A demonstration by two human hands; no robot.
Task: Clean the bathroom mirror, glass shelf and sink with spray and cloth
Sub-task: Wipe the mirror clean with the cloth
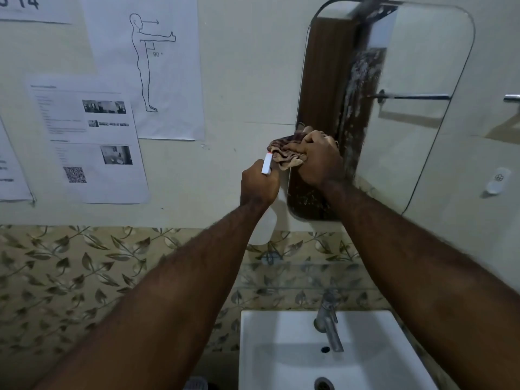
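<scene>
At the mirror [416,80], right hand [320,159] clutches the cloth [284,156], left hand [259,187] grips the spray bottle [266,164]

the top-left sheet [31,8] shows large digits "14". the figure sheet [146,66] marks "90°" by a right angle under the outstretched arm. the photo sheet [87,136] carries a qr code [74,174]; its small print is unreadable.

This is a bathroom fitted out for recorded work. A white sink [332,358] with a metal tap [327,319] sits below a glass shelf [306,274] and a wall mirror [408,108]. Left of the mirror, printed sheets [87,136] hang above leaf-patterned tiles [84,266].
</scene>
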